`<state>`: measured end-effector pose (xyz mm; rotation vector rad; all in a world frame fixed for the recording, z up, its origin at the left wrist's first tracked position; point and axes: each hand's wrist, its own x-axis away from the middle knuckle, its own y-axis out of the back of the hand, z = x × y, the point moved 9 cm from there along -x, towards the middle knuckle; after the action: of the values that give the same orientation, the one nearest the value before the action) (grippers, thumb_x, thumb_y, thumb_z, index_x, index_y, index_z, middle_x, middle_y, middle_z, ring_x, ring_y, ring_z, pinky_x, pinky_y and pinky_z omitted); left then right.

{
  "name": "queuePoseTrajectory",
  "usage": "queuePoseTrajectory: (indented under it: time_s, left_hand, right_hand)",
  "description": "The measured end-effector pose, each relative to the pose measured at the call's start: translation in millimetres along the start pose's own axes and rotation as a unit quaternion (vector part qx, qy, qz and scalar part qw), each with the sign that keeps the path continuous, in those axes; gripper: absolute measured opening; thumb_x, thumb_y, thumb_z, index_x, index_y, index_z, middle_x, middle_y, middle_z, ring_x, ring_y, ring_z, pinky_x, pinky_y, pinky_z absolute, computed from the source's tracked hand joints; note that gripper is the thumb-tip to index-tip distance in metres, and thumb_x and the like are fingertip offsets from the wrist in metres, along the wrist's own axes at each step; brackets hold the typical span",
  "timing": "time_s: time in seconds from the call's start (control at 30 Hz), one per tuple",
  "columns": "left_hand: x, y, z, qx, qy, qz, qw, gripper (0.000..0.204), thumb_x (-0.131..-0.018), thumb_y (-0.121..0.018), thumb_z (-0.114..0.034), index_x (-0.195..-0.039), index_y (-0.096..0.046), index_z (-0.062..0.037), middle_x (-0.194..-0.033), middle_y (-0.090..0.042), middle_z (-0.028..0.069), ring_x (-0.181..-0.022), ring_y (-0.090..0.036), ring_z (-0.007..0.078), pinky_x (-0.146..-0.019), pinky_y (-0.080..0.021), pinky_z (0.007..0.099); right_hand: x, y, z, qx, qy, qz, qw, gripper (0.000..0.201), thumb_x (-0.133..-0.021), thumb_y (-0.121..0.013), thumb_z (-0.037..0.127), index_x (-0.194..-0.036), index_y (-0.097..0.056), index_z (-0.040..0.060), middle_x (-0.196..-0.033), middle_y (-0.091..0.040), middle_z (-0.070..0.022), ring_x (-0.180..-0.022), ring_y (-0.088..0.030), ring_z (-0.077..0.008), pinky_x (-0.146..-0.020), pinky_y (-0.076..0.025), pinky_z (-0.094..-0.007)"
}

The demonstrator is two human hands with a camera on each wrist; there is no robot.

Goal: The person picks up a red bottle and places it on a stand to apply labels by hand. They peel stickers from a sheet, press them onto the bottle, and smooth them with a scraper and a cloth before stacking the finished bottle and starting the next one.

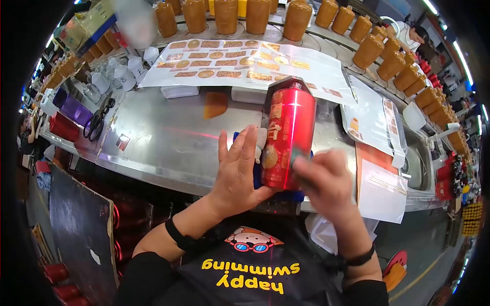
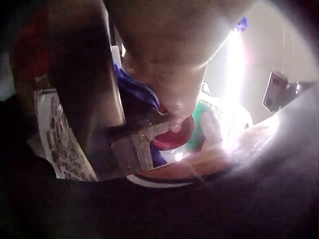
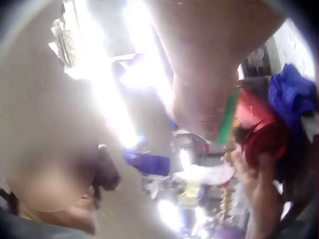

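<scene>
A glossy red bottle (image 1: 301,115) with gold lettering and a round gold emblem lies in a dark angular cradle (image 1: 269,97), its base toward the person. My left hand (image 1: 235,173) is beside the bottle's lower end, fingers extended and thumb at the base. In the right wrist view, the left hand (image 3: 259,184) touches the red base. Blurred, my right hand (image 1: 326,178) grips a flat green scraper-like piece (image 3: 229,117) against the bottle's lower right side. Blue cloth (image 3: 291,92) shows around the cradle.
A white sheet of gold-brown decals (image 1: 214,64) spreads across the back of the metal table (image 1: 168,137). Brown bottles (image 1: 226,18) line the conveyor beyond. Scissors (image 1: 97,120) and a purple container (image 1: 73,108) are at left. A sink (image 1: 418,166) and papers (image 1: 380,191) are at right.
</scene>
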<state>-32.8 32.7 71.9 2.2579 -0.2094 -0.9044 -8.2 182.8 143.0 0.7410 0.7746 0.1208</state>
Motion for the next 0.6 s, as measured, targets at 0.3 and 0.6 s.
queuePoseTrajectory:
  time_s: [0.3,0.6]
  left_hand:
    - [-5,-16,-68,-0.250,-0.212,-0.022,0.944,0.046,-0.088,-0.066,-0.028,-0.129,-0.057,-0.0096,-0.118,-0.069,-0.0020,-0.133,-0.047,0.0249,-0.118,-0.006,0.0608]
    - [0,0,-47,-0.124,-0.121,-0.051,0.984,0.058,-0.077,-0.072,-0.022,-0.131,-0.057,-0.0053,-0.130,-0.062,0.0033,-0.133,-0.046,0.0245,-0.118,-0.007,0.0599]
  right_hand:
    - [62,-9,-80,-0.362,-0.369,-0.210,0.830,0.016,-0.096,-0.064,0.014,-0.103,-0.059,0.0003,-0.092,-0.064,-0.0020,-0.078,-0.057,-0.0054,-0.070,-0.047,-0.0199]
    - [25,6,-26,0.045,-0.047,-0.112,0.992,0.028,-0.077,-0.077,0.002,-0.103,-0.066,0.0034,-0.084,-0.059,-0.0053,-0.073,-0.055,-0.0149,-0.062,-0.044,-0.0269]
